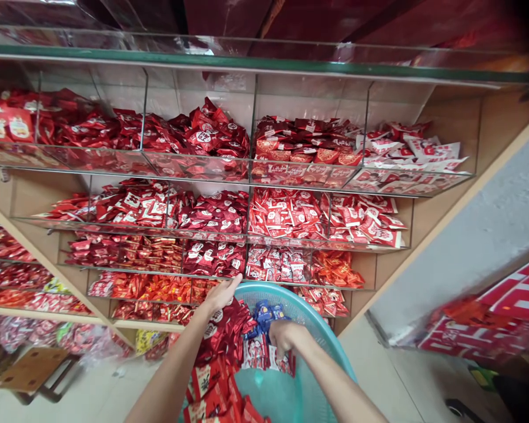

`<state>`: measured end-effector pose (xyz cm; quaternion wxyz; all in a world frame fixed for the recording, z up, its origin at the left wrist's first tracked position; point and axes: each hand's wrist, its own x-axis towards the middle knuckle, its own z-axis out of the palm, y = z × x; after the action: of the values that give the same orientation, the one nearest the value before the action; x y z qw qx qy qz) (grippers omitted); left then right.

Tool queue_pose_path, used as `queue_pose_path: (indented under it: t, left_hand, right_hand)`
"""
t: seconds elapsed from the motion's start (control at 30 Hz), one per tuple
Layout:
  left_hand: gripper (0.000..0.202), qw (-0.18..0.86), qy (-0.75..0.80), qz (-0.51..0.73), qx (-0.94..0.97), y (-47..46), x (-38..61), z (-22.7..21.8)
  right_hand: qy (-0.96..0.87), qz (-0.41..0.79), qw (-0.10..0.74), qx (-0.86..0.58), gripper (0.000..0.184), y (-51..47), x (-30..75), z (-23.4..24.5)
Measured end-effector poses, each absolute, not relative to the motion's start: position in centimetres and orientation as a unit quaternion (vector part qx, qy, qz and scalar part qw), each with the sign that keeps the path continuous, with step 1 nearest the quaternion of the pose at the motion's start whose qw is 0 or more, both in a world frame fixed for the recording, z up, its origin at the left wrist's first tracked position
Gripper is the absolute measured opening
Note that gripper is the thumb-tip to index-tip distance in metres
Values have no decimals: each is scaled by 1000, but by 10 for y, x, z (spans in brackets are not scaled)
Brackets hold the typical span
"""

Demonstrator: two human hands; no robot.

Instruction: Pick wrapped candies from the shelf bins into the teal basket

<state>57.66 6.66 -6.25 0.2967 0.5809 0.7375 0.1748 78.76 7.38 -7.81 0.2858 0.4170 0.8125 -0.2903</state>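
A teal plastic basket (pixel 320 320) is below the shelves, with packets heaped inside it. My left hand (pixel 220 295) is at its far left rim, thumb stretched along the edge and the other fingers mostly hidden, seemingly gripping it. My right hand (pixel 286 338) reaches into the basket with curled fingers, at a small red-and-white packet (pixel 283 359). Blue packets (pixel 264 314) lie just beyond these fingers. Dark red packets (pixel 224 338) fill the left side under my left hand, and larger bright red packets (pixel 214 390) lie nearer me.
Glass-fronted shelves (pixel 216 232) hold rows of red packets in divided compartments. A green-edged glass top (pixel 247 61) runs above them. On the right are a grey wall (pixel 471 223) and red-and-white packages (pixel 467 335). A low wooden stool (pixel 33 367) stands at lower left.
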Motion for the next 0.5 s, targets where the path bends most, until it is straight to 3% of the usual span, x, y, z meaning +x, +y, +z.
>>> queue_pose_path:
  t: [0.2, 0.5]
  left_hand:
    - [73, 285, 736, 173, 589, 64, 578, -58]
    - [69, 298, 731, 178, 588, 62, 580, -56]
  right_hand:
    - [844, -166, 285, 423, 42, 64, 777, -70]
    - [843, -159, 218, 466, 46, 70, 780, -66]
